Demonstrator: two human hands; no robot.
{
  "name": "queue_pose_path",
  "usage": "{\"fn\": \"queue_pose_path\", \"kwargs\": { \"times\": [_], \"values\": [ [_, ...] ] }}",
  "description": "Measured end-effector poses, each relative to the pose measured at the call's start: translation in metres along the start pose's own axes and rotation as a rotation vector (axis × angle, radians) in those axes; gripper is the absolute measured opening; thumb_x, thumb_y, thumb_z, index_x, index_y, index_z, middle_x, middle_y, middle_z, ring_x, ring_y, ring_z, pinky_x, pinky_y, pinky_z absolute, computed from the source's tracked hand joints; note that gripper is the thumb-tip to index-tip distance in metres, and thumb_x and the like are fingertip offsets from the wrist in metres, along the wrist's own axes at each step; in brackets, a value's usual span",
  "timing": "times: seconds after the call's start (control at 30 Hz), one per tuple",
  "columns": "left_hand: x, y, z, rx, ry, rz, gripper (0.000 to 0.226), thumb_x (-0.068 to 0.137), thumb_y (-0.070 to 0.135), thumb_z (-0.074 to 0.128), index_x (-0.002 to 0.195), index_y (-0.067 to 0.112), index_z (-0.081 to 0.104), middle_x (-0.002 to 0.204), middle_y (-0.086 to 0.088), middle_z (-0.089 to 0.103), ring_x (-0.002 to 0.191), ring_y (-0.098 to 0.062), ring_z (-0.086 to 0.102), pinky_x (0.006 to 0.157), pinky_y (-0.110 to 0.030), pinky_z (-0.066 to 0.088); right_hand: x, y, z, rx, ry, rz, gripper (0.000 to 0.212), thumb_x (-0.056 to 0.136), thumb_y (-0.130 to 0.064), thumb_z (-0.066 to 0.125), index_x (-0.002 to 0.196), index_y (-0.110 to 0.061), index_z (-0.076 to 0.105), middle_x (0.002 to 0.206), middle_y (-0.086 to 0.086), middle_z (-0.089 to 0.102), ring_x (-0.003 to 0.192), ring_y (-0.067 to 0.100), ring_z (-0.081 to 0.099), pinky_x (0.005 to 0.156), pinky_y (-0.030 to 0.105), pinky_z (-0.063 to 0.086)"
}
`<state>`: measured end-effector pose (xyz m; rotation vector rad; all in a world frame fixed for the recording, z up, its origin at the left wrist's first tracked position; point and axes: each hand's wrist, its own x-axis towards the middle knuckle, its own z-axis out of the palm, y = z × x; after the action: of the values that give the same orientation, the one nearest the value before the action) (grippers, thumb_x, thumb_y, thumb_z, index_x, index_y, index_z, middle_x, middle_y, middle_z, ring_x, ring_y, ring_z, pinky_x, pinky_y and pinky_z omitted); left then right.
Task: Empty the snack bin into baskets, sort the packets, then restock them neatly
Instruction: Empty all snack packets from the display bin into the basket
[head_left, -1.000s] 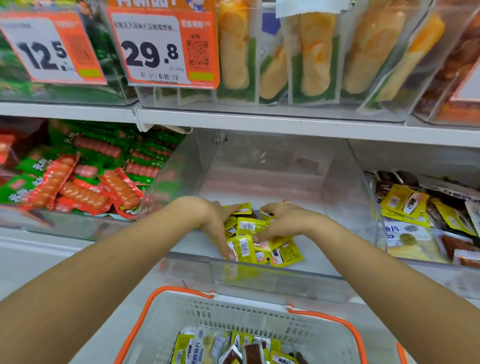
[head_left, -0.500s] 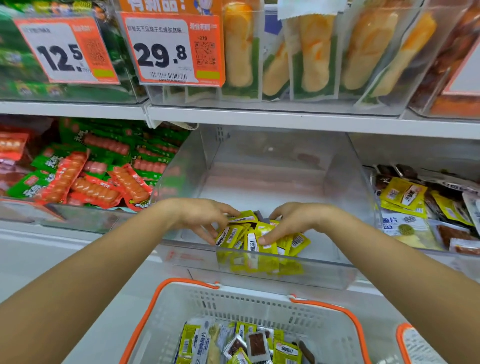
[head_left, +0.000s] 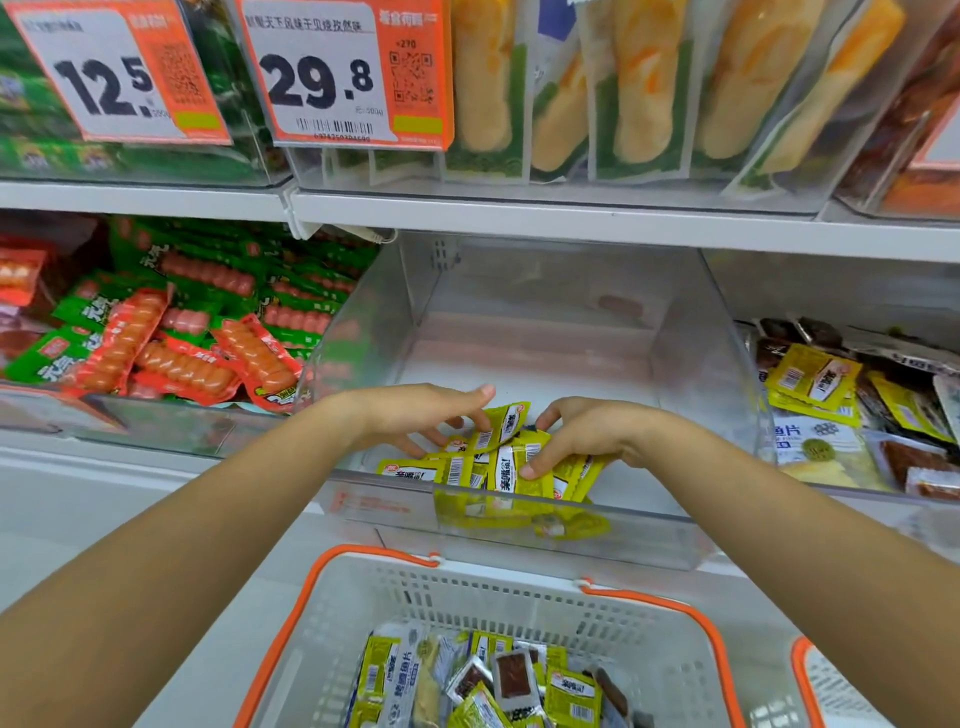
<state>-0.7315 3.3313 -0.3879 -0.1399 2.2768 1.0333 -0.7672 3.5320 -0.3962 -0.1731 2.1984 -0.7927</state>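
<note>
At frame centre the left hand (head_left: 431, 415) spreads its fingers over the yellow packets (head_left: 498, 462), heaped at the front of the clear bin (head_left: 545, 322). The right hand (head_left: 582, 436) pinches them from the other side. The packets lie between both hands, equally near.

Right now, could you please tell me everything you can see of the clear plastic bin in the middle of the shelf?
The clear plastic bin is a see-through, open-topped box with sloping side walls and a low front lip, sitting on the white shelf. Its rear floor is bare; a small pile of yellow snack packets lies at the front. The left hand and right hand reach inside, fingers on the packets.
</note>
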Motion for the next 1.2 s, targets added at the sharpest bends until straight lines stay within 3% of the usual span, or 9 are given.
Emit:
{"fn": "queue_pose_path", "kwargs": {
  "times": [0.1,0.27,0.43,0.6,0.73,0.83,1.03,1.1,1.2],
  "values": [
    [0.009,-0.006,0.006,0.146,0.143,0.014,0.038,0.091,0.049,0.055,0.088,0.012,0.061,0.094,-0.005,0.059,0.086,-0.019,0.057,0.083,-0.035,0.052,0.004,0.003,0.001,0.046,-0.019,-0.022,0.058,0.074,-0.018,0.081,0.122,-0.02,0.047,0.088,-0.001,0.061,0.086,0.021,0.059,0.092,0.035,0.048],
    [0.017,-0.011,0.003,0.113,0.16,-0.042,0.055,0.077,0.038,0.077,0.119,0.022,0.045,0.102,-0.007,0.062,0.087,-0.021,0.06,0.081,-0.037,0.053,0.009,0.006,0.001,0.101,-0.045,-0.06,0.055,0.072,-0.014,0.081,0.117,-0.023,0.049,0.086,0.002,0.063,0.074,0.017,0.06,0.082,0.033,0.05],
    [0.009,-0.012,-0.005,0.11,0.011,-0.056,0.04,0.081,0.028,0.075,0.117,0.023,0.057,0.092,0.006,0.065,0.083,-0.014,0.06,0.074,-0.025,0.047,0.01,0.007,0.001,0.096,-0.099,-0.088,0.054,0.075,-0.009,0.078,0.118,-0.029,0.05,0.091,0.003,0.065,0.073,0.018,0.061,0.068,0.027,0.049],
    [-0.006,-0.006,-0.016,0.26,-0.059,-0.152,0.025,0.093,0.041,0.058,0.116,0.037,0.053,0.121,0.005,0.063,0.106,-0.019,0.06,0.102,-0.043,0.044,0.005,0.005,-0.001,0.088,-0.171,-0.108,0.056,0.081,-0.005,0.071,0.12,-0.039,0.049,0.092,0.002,0.067,0.065,0.013,0.063,0.056,0.019,0.051],
    [-0.012,0.003,-0.016,0.296,-0.152,-0.23,0.029,0.096,0.048,0.047,0.124,0.04,0.049,0.121,0.005,0.06,0.1,-0.021,0.057,0.102,-0.046,0.044,-0.001,0.004,0.0,0.062,-0.226,-0.123,0.067,0.08,-0.01,0.074,0.133,-0.038,0.043,0.107,0.001,0.068,0.062,0.009,0.063,0.05,0.016,0.047],
    [-0.018,0.004,-0.014,0.307,-0.206,-0.237,0.045,0.089,0.05,0.058,0.129,0.039,0.043,0.12,0.004,0.055,0.112,-0.025,0.055,0.092,-0.037,0.049,-0.004,0.004,0.002,0.072,-0.236,-0.144,0.064,0.08,-0.02,0.075,0.133,-0.037,0.044,0.114,0.004,0.068,0.078,0.014,0.065,0.061,0.023,0.052],
    [-0.021,-0.004,-0.011,0.262,-0.217,-0.188,0.068,0.08,-0.005,0.068,0.13,0.026,0.034,0.121,-0.004,0.06,0.105,-0.026,0.063,0.073,-0.027,0.055,0.0,0.003,0.007,-0.094,-0.03,-0.243,0.057,0.078,-0.025,0.077,0.128,-0.029,0.052,0.119,-0.001,0.062,0.1,0.017,0.062,0.089,0.032,0.051],
    [-0.019,-0.003,-0.009,0.283,-0.208,-0.182,0.069,0.081,-0.001,0.069,0.135,0.023,0.034,0.121,-0.002,0.058,0.101,-0.024,0.064,0.069,-0.027,0.055,-0.002,0.002,0.006,-0.208,0.008,-0.248,0.063,0.078,-0.028,0.077,0.134,-0.027,0.049,0.126,-0.003,0.057,0.11,0.017,0.058,0.098,0.032,0.047],
    [-0.024,0.0,-0.01,0.319,-0.237,-0.211,0.058,0.085,0.033,0.07,0.134,0.029,0.038,0.129,-0.001,0.056,0.103,-0.024,0.064,0.076,-0.031,0.054,-0.01,0.003,0.0,-0.333,0.007,-0.199,0.071,0.079,-0.042,0.073,0.142,-0.029,0.04,0.137,-0.006,0.048,0.122,0.017,0.05,0.104,0.033,0.041]
  ]
}}
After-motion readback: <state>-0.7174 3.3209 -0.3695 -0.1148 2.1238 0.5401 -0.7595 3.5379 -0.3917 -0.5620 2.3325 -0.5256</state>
